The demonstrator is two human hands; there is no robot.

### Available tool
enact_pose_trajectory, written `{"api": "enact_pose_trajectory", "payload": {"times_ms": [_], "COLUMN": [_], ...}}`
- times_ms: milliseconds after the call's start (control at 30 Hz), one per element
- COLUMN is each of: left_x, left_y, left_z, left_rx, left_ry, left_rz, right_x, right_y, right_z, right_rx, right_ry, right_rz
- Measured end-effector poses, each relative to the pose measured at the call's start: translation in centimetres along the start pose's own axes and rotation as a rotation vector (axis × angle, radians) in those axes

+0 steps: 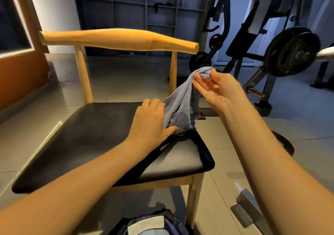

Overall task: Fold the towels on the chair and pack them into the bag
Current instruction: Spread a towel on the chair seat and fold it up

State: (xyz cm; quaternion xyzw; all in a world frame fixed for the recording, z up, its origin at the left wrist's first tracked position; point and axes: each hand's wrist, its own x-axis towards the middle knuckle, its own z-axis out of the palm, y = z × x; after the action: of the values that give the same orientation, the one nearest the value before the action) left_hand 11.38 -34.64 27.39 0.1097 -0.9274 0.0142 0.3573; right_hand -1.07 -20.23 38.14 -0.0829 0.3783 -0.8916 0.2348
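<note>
hanging between the two hands, a grey-blue towel (pixel 182 100) is seen over the far right part of the chair (pixel 101 131) seat in the head view. its top corner is pinched by the right hand (pixel 215 90) between thumb and fingertips, palm turned up, the other fingers loosely spread; this corner is raised above the seat, near the right end of the backrest. its lower end is gripped by the left hand (pixel 153 120), which is closed on the bunched cloth with the thumb pressed against it, knuckles up, just above or on the seat; which of the two cannot be told. the towel is stretched at a slant between both grips, crumpled rather than flat, with a stitched hem running down its middle. no folded shape is shown yet.

the seat is dark and padded, set on a pale wooden frame with a rounded wooden top rail. both forearms are bare and reach in from the bottom edge of the frame.

a bag (pixel 150 224) is seen at the bottom edge, on the floor in front of the chair, dark blue with a light patch on top; it is cut off by the frame and whether it is open cannot be told. a weight machine (pixel 271 41) with a black plate stands behind the chair at the right, well apart from the hands. grey shelves (pixel 144 8) are set against the back wall.
</note>
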Motion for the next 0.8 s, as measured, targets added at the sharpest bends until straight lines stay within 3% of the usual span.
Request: {"api": "enact_pose_trajectory", "payload": {"times_ms": [133,300,533,800], "left_x": [-0.6,-1.3,-1.7,-1.3], "left_y": [0.3,-0.1,-0.1,-0.1], "left_z": [1.1,2.4,2.9,3.6], "left_rx": [-0.117,-0.187,-0.244,-0.243], "left_ry": [0.103,0.064,-0.094,-0.078], "left_rz": [0.121,0.291,0.243,0.146], "right_x": [1.0,2.1,3.7,4.9], "right_y": [0.2,0.8,1.8,2.3], "right_z": [-1.1,-2.0,-3.0,-3.3], "right_rx": [0.008,-0.044,-0.052,-0.061], "right_ry": [0.045,0.083,0.132,0.157], "right_rz": [-0.011,-0.011,0.005,0.013]}}
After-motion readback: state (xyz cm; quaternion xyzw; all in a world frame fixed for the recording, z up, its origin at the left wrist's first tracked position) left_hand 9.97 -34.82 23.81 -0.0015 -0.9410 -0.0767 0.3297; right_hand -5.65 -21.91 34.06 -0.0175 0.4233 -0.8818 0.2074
